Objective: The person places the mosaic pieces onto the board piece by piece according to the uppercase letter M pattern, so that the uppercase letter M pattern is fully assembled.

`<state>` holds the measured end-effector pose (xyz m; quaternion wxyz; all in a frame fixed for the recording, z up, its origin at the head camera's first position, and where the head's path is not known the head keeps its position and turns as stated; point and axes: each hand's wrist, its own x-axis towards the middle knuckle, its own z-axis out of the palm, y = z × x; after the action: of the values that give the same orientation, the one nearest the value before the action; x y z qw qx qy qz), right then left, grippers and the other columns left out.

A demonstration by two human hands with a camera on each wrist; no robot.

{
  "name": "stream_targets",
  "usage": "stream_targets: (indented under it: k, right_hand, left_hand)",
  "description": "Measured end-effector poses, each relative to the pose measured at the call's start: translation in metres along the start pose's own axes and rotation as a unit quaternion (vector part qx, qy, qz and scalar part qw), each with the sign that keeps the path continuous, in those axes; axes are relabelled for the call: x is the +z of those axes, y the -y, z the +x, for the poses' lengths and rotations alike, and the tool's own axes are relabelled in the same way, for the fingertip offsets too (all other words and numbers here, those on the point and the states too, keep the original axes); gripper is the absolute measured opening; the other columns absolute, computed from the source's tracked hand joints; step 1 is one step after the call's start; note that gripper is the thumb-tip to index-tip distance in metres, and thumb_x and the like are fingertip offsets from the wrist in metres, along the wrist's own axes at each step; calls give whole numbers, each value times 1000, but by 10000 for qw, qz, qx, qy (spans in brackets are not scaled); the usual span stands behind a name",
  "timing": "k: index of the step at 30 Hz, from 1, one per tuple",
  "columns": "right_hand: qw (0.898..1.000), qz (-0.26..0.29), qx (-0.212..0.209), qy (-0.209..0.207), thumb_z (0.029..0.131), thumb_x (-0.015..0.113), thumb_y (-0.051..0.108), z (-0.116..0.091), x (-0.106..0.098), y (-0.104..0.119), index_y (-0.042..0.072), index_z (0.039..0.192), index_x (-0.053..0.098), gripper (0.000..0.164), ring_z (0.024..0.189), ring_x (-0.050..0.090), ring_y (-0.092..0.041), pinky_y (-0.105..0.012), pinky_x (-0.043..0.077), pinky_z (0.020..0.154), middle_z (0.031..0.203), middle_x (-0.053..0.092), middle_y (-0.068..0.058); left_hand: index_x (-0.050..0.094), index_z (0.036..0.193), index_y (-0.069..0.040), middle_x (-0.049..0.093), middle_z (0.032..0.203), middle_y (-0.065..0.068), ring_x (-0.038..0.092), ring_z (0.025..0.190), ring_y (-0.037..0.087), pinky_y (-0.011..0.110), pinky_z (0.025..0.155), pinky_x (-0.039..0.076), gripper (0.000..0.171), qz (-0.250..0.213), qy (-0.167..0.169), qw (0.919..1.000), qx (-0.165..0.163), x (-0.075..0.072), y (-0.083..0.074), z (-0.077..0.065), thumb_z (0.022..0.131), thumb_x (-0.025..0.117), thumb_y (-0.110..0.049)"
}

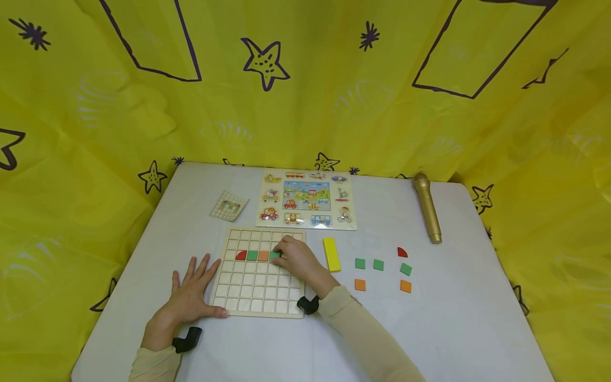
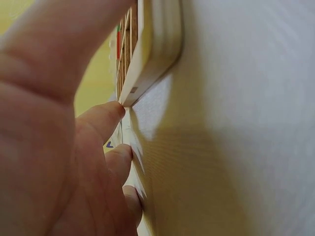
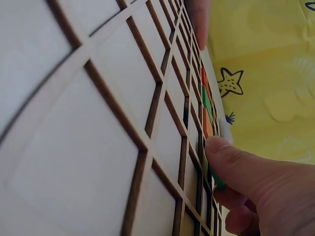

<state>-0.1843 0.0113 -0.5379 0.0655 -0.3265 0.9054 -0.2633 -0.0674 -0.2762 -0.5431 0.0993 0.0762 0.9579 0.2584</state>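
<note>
A wooden grid board [image 1: 258, 317] lies on the table. In one row sit a red quarter-circle tile [image 1: 241, 255], a green square tile [image 1: 252, 256] and an orange square tile [image 1: 263, 256]. My right hand [image 1: 302, 261] pinches another green tile [image 3: 217, 180] at the cell just right of the orange one; the right wrist view shows it tilted under the thumb. Fingers spread, my left hand [image 1: 190, 297] rests at the board's left side. Its thumb touches the lower left corner, and the index fingertip reaches the left edge.
Right of the board lie a yellow block [image 1: 331, 254], loose green tiles [image 1: 378, 265], orange tiles [image 1: 406, 286] and a red quarter-circle [image 1: 402, 252]. Behind it are a pattern card [image 1: 229, 206] and a picture puzzle [image 1: 306, 220]. A gold microphone [image 1: 427, 208] lies far right.
</note>
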Motion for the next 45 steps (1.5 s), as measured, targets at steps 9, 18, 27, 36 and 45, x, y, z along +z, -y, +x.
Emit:
stream_targets:
  k: [9, 18, 27, 36, 45]
  right_hand:
    - [9997, -225, -23, 19, 89, 74, 28, 0, 0, 4, 6, 107, 73, 28, 82, 56, -13, -26, 48, 76, 98, 58, -2]
    - [9990, -403, -139, -105, 89, 74, 29, -2, 3, 3, 7, 107, 73, 29, 76, 55, -12, -24, 49, 72, 98, 57, -2]
    - [9992, 92, 389, -34, 89, 72, 37, -5, -3, -3, 7, 120, 68, 42, 92, 58, -14, -28, 49, 84, 108, 58, -1]
    - [9968, 245, 637, -427, 89, 73, 35, -15, -25, -20, 8, 120, 68, 41, 100, 58, -17, -33, 48, 89, 112, 60, 0]
    - [9900, 428, 942, -962, 86, 77, 30, -34, -51, -39, 7, 120, 68, 42, 83, 57, -16, -33, 49, 74, 114, 62, -1]
  left_hand:
    - [27, 154, -7, 9, 160, 23, -7, 143, 47, 73, 100, -13, 132, 4, 8, 10000, 1, 0, 0, 0, 52, 81, -71]
    - [27, 154, -8, 9, 160, 23, -7, 143, 47, 72, 100, -14, 132, -1, 25, 10000, -40, 1, 0, 0, 53, 81, -72]
    - [26, 154, -9, 9, 160, 23, -7, 143, 47, 73, 100, -13, 132, 17, 36, 10000, -43, 1, -1, 0, 52, 81, -72]
    - [27, 154, -8, 9, 160, 23, -7, 143, 47, 72, 100, -13, 131, 27, 19, 10000, -33, 0, -1, 0, 53, 82, -70]
    - [26, 154, -8, 9, 160, 23, -7, 143, 47, 73, 99, -13, 132, 29, -2, 10000, 8, 1, 0, 1, 52, 81, -71]
